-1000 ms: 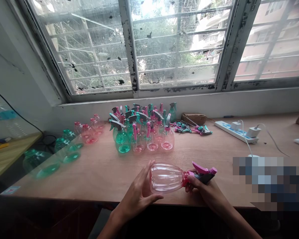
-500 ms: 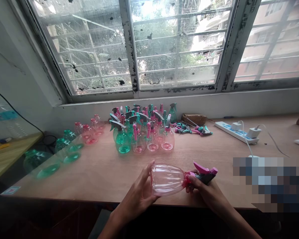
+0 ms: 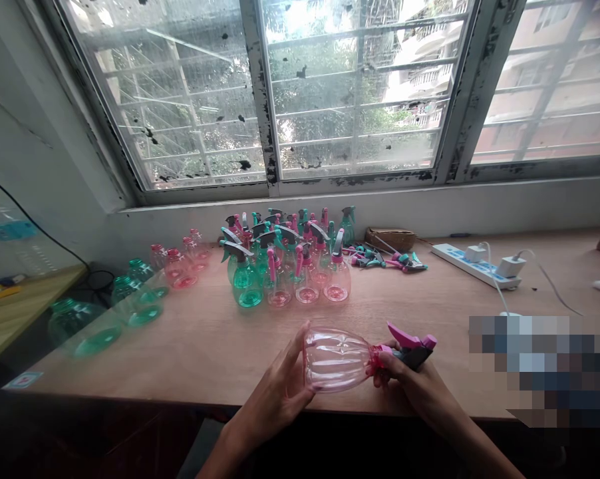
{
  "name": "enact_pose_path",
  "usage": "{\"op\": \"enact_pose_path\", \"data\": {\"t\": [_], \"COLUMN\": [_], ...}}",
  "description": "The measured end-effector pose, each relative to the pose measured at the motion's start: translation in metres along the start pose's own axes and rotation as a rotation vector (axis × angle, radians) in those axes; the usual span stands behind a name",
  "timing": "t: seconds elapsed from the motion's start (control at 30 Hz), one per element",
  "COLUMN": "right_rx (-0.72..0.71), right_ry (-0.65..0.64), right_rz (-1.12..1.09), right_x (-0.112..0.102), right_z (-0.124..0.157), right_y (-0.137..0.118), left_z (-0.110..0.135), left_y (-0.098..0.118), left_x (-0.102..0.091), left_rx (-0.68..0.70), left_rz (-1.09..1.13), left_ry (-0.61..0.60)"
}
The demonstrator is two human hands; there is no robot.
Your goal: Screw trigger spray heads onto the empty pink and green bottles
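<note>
A clear pink spray bottle [image 3: 337, 360] lies sideways in the air above the table's front edge, its pink and dark grey trigger head [image 3: 412, 347] pointing right. My left hand [image 3: 280, 382] cups the bottle's base, thumb below and fingers above. With its thumb and fingers, my right hand [image 3: 412, 382] grips the neck where the head meets the bottle. Behind them stands a group of green and pink spray bottles [image 3: 306, 283] with heads on. To its right lies a pile of loose trigger heads [image 3: 380, 257].
Headless green bottles [image 3: 98, 332] and pink bottles [image 3: 180, 269] line the table's left side. A brown pouch [image 3: 390, 238] rests near the wall. At the right are a white power strip [image 3: 474, 265] with plugged-in chargers, cables, and a blurred-out patch [image 3: 544, 366].
The spray bottle has turned slightly about its long axis, with its ribs and highlights shifted. Both hands stay in nearly the same place.
</note>
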State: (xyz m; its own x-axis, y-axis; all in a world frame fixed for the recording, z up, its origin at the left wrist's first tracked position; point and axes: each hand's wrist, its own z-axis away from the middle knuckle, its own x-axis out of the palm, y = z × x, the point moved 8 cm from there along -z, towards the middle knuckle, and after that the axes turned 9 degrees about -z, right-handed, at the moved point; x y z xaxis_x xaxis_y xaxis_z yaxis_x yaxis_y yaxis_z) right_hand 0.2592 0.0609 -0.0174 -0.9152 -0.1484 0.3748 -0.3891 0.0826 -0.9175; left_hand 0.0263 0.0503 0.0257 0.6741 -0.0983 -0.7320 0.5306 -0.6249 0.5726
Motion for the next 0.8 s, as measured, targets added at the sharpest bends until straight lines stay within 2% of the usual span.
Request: {"op": "enact_pose_path", "data": {"t": [0.17, 0.37, 0.63, 0.8], "right_rx": [0.015, 0.010, 0.021, 0.022], "right_ry": [-0.023, -0.019, -0.031, -0.008], "right_rz": [0.002, 0.018, 0.036, 0.037], "right_x": [0.0030, 0.0019, 0.0042, 0.0020], "right_z": [-0.0002, 0.0009, 0.0006, 0.0003], "right_y": [-0.0001, -0.0025, -0.0021, -0.0017], "left_z": [-0.0006, -0.0005, 0.0011, -0.0009], "left_y": [-0.0027, 0.0016, -0.0066, -0.0017], "left_x": [-0.0011, -0.0018, -0.0019, -0.0015], "left_rx": [-0.040, 0.013, -0.090, -0.025], "left_rz": [-0.001, 0.011, 0.049, 0.045], "left_ry": [-0.015, 0.013, -0.004, 0.010]}}
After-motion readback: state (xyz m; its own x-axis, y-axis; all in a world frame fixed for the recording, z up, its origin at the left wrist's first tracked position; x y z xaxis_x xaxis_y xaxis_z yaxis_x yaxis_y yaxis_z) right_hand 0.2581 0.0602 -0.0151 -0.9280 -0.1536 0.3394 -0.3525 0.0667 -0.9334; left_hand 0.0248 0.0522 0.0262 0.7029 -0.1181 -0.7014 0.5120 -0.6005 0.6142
